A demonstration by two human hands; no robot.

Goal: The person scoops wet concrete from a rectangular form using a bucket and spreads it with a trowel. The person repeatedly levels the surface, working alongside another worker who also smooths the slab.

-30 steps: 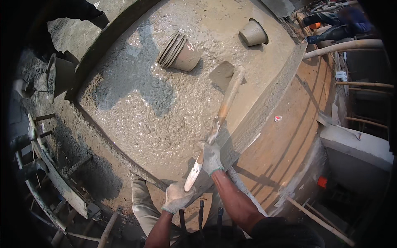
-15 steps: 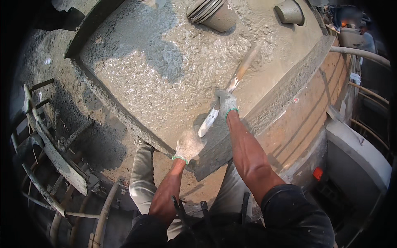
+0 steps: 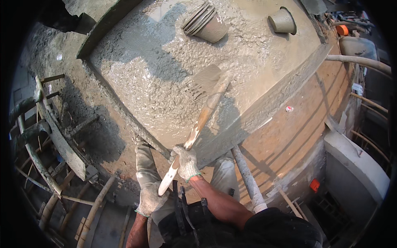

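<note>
A long-handled hoe [image 3: 202, 115] slants across the wet grey concrete [image 3: 140, 97]. Its flat, slotted blade [image 3: 209, 77] lies partly sunk in the mix. My right hand [image 3: 186, 161], in a pale knit glove with a green cuff, is closed around the lower part of the wooden handle. Beside my thigh, my gloved left hand [image 3: 149, 200] is at the handle's butt end and appears closed on it; its fingers are mostly hidden. In the mix at the far side sits a tilted stack of buckets [image 3: 209, 25], caked in cement.
Low boards [image 3: 285, 89] edge the mix. A single bucket [image 3: 283, 21] lies at the far right. Bamboo poles and a curved board [image 3: 64, 142] stand at left. A grey pole [image 3: 248, 177] is near my right knee. Someone's dark-clothed limb [image 3: 62, 18] shows at the upper left.
Both hands have pulled the hoe back toward my body and to the left. Its blade has come into view in the concrete. My left hand has dropped beside my thigh.
</note>
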